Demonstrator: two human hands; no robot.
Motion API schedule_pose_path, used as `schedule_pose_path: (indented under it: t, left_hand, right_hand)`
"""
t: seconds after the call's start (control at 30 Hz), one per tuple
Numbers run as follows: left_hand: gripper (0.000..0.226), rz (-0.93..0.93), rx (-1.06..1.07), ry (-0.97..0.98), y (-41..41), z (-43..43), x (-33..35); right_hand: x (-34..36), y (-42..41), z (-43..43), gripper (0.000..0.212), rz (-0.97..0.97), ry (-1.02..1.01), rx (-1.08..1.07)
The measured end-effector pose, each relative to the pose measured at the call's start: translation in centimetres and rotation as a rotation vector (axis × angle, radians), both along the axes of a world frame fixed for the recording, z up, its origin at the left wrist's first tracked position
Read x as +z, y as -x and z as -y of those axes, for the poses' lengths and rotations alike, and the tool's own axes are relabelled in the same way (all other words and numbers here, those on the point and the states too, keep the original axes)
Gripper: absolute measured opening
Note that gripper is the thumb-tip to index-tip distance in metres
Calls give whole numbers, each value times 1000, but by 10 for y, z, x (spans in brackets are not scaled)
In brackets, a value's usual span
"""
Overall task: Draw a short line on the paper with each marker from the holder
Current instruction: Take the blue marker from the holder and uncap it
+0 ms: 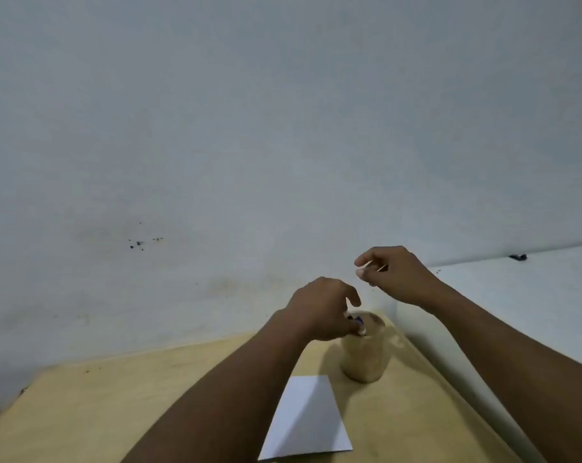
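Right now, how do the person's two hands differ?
The left hand is low, fingertips at the mouth of the holder; the right hand is higher, clear of the holder. The left touches dark marker tops; the right pinches something thin and pale. Both hover beyond the paper.

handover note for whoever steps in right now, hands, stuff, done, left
Left hand: at the mouth of the holder, fingers closed on a marker there.
Right hand: raised above the holder, pinching something thin; too blurred to name.
Paper: flat on the wooden table, just in front of the holder, no lines visible on it.
Done: nothing visible yet.
Left: draw a short line with each marker.
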State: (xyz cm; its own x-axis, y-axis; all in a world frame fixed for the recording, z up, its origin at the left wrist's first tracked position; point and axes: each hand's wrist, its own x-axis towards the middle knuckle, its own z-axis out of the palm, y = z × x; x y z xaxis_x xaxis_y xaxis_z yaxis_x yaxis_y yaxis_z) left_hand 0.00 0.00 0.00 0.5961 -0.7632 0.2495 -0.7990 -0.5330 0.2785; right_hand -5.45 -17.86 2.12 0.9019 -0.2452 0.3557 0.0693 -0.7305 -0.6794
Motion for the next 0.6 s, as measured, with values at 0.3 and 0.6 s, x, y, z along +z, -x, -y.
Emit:
schedule_pose_path:
  t: [0.3, 0.6]
  left_hand:
    - [22, 281, -21, -70, -12, 27, -17]
    - [10, -217, 170, 708, -32, -42, 53]
  right_hand:
    - [-25, -3, 26, 11, -46, -118, -59]
    - [7, 0, -64, 42, 365, -625, -237]
